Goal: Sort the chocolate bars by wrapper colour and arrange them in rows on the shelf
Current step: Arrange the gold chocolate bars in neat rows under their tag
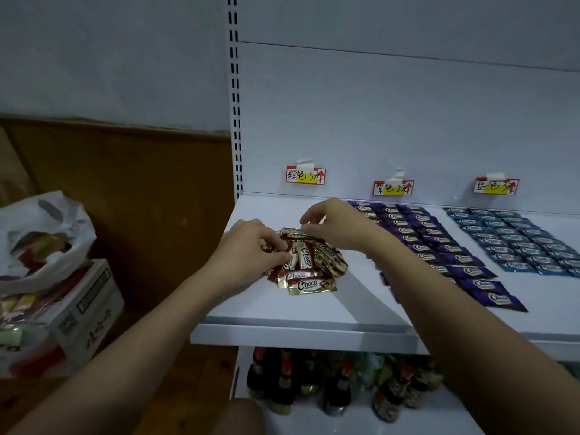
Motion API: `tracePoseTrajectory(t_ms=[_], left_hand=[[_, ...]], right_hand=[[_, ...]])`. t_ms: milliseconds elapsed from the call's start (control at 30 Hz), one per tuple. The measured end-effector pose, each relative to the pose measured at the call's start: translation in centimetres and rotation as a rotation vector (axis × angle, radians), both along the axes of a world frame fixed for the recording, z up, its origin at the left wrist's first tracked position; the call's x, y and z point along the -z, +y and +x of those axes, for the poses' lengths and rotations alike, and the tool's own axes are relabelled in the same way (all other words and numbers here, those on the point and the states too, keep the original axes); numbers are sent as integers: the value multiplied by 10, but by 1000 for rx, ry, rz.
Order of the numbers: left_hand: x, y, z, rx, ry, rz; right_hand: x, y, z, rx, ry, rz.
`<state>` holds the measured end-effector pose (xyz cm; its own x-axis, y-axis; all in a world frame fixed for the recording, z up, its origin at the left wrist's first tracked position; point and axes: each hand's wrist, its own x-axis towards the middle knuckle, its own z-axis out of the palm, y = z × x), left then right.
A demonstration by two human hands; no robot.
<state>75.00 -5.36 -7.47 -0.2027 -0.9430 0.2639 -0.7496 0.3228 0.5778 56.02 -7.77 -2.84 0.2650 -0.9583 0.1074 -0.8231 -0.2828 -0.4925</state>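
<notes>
Both hands work the unsorted heap of brown-and-gold Choco bars on the white shelf, the left hand pinching one bar, the right hand pinching another at the heap's far edge, so laying brown rows, left of the purple rows beyond the right hand, seems next.

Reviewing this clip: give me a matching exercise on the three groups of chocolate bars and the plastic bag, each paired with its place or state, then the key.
Things
1. brown-and-gold bars
2. purple bars
3. blue bars
4. white plastic bag

Places or states
A. in rows at the right end of the shelf
B. off the shelf, on a cardboard box at the left
C. a loose heap under the left hand and right hand
D. in rows in the middle of the shelf

Pairs: 1-C, 2-D, 3-A, 4-B
</notes>
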Motion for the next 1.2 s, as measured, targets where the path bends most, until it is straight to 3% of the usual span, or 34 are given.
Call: tracePoseTrajectory(t_ms=[100,233,300,600,667,800,1000,1100,1200], left_hand=[[-2,3,-3,-6,14,18],[-4,6,-4,1,41,78],[-6,6,-5,-10,27,104],[-41,-22,8,-49,381,174],[-45,-42,14,-75,446,191],[-38,-90,12,-113,522,295],[-4,-137,-10,-225,567,280],[6,-143,-9,-215,464,188],[11,-146,0,-89,326,185]], right_hand=[[-3,5,1,-44,-26,19],[-1,13,2,-124,179,56],[3,12,3,-119,166,52],[-15,-7,-18,-60,-422,240],[-18,-23,-20,-18,-514,195],[-19,-71,-13,11,-285,33],[0,-114,0,-91,97,54],[10,-125,-13,52,127,-2],[18,-123,-22,68,176,83]])
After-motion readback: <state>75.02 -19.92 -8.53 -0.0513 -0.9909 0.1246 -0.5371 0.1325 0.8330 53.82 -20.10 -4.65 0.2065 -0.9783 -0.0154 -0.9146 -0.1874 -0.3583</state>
